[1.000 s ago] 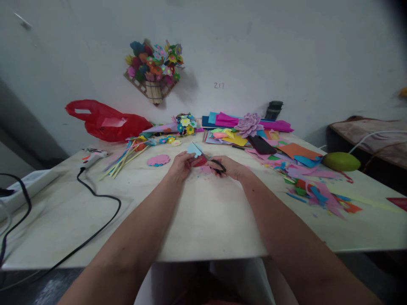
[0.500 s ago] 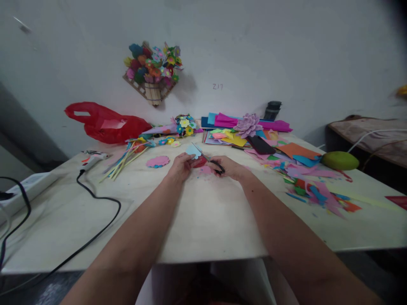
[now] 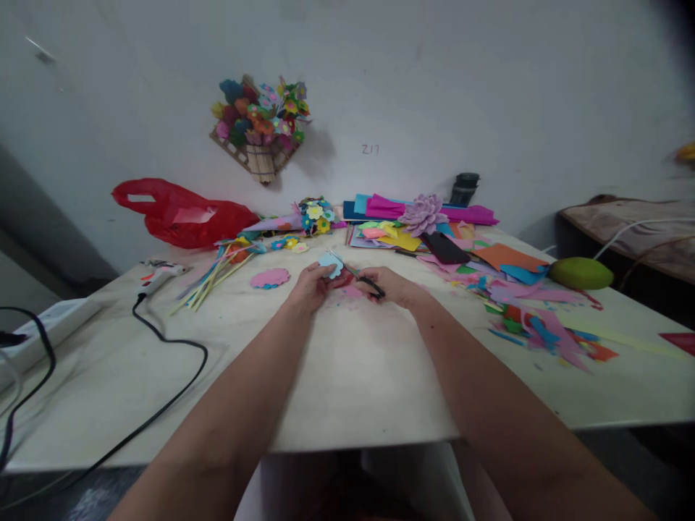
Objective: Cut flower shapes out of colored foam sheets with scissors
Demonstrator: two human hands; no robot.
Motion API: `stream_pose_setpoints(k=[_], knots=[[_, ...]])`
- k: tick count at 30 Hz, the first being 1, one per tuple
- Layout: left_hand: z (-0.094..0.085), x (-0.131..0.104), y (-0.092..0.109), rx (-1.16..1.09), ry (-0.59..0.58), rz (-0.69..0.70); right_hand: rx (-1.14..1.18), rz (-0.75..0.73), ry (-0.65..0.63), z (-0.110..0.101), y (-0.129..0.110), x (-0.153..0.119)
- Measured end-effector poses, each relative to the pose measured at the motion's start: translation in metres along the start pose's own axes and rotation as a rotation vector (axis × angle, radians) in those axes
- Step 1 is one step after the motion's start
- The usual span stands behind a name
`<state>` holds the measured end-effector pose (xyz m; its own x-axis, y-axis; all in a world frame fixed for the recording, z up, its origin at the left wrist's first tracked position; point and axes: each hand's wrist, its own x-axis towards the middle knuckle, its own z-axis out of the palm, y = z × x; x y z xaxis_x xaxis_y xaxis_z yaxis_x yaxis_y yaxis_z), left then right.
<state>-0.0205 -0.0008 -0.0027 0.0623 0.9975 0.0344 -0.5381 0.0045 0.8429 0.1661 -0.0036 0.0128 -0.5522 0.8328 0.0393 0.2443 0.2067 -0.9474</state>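
Observation:
Between the fingers of my left hand point(image 3: 310, 286) is a light blue paper piece point(image 3: 330, 265) with a scalloped edge. My right hand point(image 3: 386, 284) grips a pair of scissors point(image 3: 372, 286) by the black handles. Its blades point up and left, close beside the blue piece; whether they touch it I cannot tell. Under my hands lie red and pink scraps point(image 3: 347, 289) and tiny snippets, partly hidden. To the left, a pink scalloped paper shape point(image 3: 270, 277) rests on the table with some blue showing beneath it.
Left are a glue gun point(image 3: 160, 278) with a black cord, a power strip point(image 3: 51, 325), thin sticks point(image 3: 217, 278) and a red bag point(image 3: 184, 217). Coloured sheets point(image 3: 402, 235), a phone point(image 3: 445, 248), scraps point(image 3: 548, 329) and a green oval object point(image 3: 580, 273) lie to the right.
The light blue piece has turned in my left hand and sits slightly lower, with its scalloped edge facing the scissors. My right hand has barely moved.

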Motion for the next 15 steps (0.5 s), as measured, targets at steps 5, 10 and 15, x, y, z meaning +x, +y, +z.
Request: stream_pose_setpoints(k=[5,10,15], knots=[[-0.0014,0.0001,0.0001,0.017,-0.009,0.035,-0.012,-0.001,0.001,0.0004,-0.0002,0.0006],[-0.0031,0.0017,-0.0008,0.024,-0.011,0.028,0.020,0.014,0.008,0.0001,0.0004,0.0016],[-0.0034,0.0020,-0.0012,0.053,-0.013,0.032,0.008,-0.013,0.007,-0.0008,0.0015,0.0015]])
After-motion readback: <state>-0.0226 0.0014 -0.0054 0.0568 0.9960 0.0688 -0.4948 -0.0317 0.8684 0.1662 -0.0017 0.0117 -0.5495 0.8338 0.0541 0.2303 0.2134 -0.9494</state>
